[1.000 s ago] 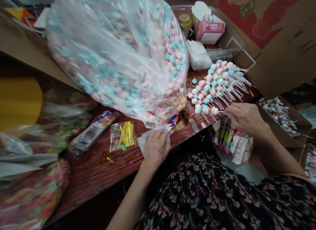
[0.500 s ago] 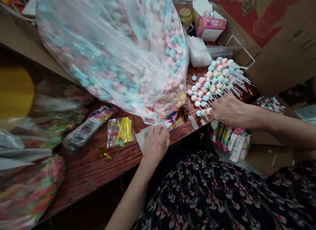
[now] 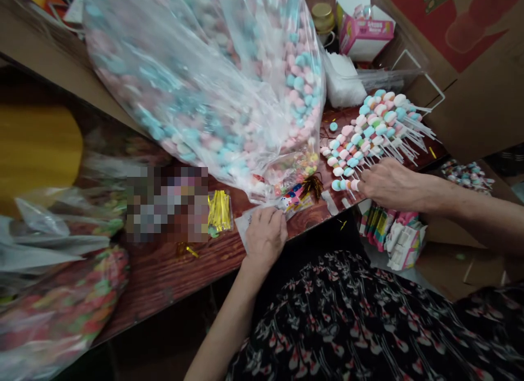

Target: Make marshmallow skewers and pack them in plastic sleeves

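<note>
Skewers of pink, blue and white marshmallows (image 3: 376, 127) lie heaped near the edge of the wooden table (image 3: 164, 280), sticks fanned towards the person's right side. From where I stand, the right hand (image 3: 387, 183) is at the nearest skewer (image 3: 346, 185), fingers curled in close; they hide the stick, so I can't tell whether they pinch it. The left hand (image 3: 267, 232) rests on a translucent plastic bag (image 3: 242, 222), fingers bent and together, though whether it grips a layer is hidden.

The sticks overlap, so a careless tug could drag neighbours along and tip a few over the edge. Pinching too high could squash or loosen the end marshmallow. The bag looks slick; under an uneven press it might skid, or two might cling together. And that bulging sack of marshmallows (image 3: 196, 86) crowds the left hand: a slump could bury the small packaging beside it.
</note>
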Demonstrator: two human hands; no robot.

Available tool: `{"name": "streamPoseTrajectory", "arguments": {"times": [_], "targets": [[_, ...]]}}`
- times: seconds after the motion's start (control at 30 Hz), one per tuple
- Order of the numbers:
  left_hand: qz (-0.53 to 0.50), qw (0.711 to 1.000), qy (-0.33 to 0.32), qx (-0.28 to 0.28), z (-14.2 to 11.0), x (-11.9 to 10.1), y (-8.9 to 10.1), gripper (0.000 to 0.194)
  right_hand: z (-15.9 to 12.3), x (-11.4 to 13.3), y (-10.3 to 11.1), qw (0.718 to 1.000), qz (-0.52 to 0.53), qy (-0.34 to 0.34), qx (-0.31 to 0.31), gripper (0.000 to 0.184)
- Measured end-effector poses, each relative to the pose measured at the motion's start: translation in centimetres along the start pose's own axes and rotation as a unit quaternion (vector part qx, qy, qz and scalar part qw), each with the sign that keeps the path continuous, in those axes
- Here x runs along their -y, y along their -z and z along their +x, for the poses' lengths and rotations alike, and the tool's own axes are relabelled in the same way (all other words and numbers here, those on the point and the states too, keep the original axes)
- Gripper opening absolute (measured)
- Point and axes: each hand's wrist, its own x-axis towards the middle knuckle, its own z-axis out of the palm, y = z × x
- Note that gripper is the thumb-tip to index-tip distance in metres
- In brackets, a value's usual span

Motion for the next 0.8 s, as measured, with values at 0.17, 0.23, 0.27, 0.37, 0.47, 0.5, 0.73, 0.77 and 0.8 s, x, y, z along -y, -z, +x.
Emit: {"name": "streamPoseTrajectory", "arguments": {"times": [0.17, 0.23, 0.27, 0.37, 0.47, 0.5, 0.73, 0.77, 0.8], "targets": [[-0.007, 1.0, 0.011, 0.011, -0.2, 0.5, 0.4, 0.022, -1.2, -1.6, -0.2, 0.996, -0.02, -0.072, 0.049, 0.018], [-0.022, 1.0, 0.018, 0.008, -0.2, 0.7, 0.3, 0.02, -1.6, -1.8, 0.0, 0.993, -0.022, -0.104, 0.059, 0.017], [-0.034, 0.999, 0.024, 0.003, -0.1, 0.9, 0.2, 0.019, -1.7, -1.8, 0.0, 0.991, -0.022, -0.115, 0.061, 0.016], [-0.073, 0.996, 0.045, -0.021, -0.1, 1.5, -0.3, 0.017, -2.0, -1.9, -0.4, 0.99, -0.024, -0.128, 0.049, 0.012], [-0.079, 0.995, 0.053, -0.038, 0.0, 2.1, -0.3, 0.015, -2.5, -2.0, -1.1, 0.99, -0.016, -0.136, 0.023, 0.01], [-0.069, 0.996, 0.051, -0.036, 0.0, 2.2, -0.1, 0.015, -2.7, -2.0, -1.3, 0.99, -0.014, -0.142, 0.019, 0.01], [-0.059, 0.997, 0.032, 0.023, -0.9, 2.8, 0.9, 0.02, -3.9, -1.8, -2.2, 0.985, -0.01, -0.17, 0.012, 0.006], [-0.069, 0.997, 0.037, 0.014, -1.0, 2.8, 0.8, 0.02, -4.1, -1.9, -2.5, 0.986, -0.006, -0.165, 0.001, 0.007], [-0.078, 0.996, 0.046, -0.001, -1.0, 2.8, 0.6, 0.019, -4.4, -2.0, -2.9, 0.987, 0.003, -0.158, -0.015, 0.008]]}}
